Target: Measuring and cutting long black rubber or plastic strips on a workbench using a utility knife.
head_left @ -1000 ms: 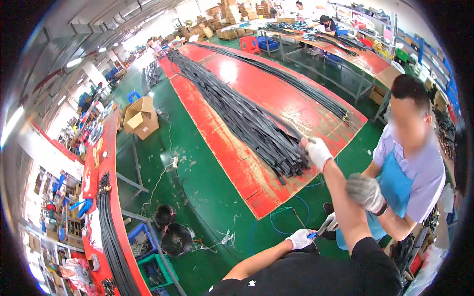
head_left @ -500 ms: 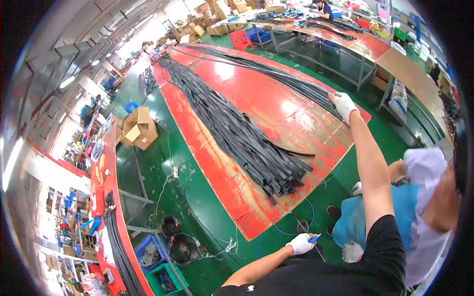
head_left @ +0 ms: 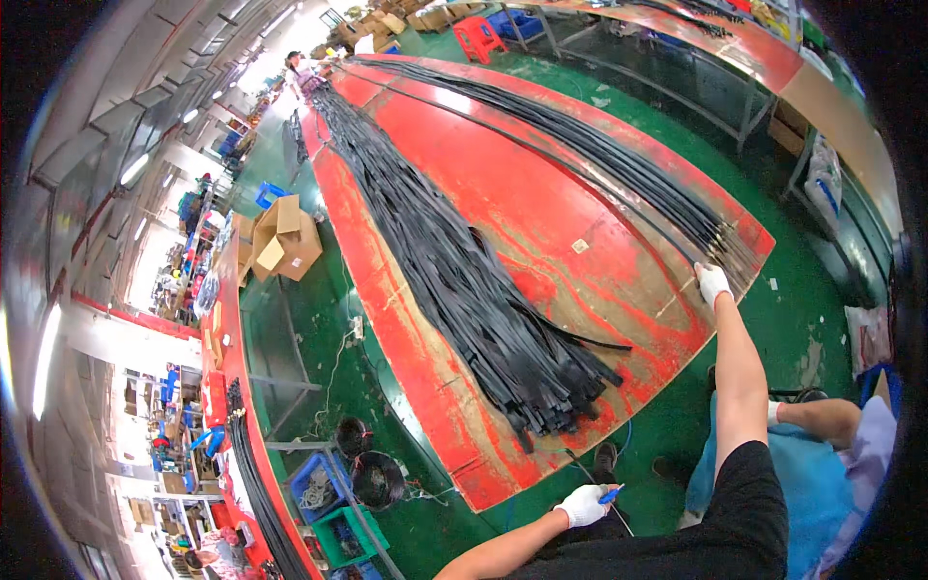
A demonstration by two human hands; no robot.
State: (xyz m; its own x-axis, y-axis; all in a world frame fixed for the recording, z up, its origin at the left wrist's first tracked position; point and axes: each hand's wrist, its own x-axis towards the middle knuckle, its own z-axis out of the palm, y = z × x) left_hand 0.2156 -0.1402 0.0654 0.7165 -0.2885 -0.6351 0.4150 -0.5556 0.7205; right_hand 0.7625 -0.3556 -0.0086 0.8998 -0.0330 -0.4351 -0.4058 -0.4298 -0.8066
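Watching remotely, I see my left hand (head_left: 585, 505) at five o'clock, curled around a blue-handled tool (head_left: 611, 495); my right hand (head_left: 713, 282), at three, seems to pinch the near end of one black strip (head_left: 580, 174), which crosses the red table (head_left: 503, 193) from eleven. I'd judge it bendy, light, smooth: hold close to its tip.
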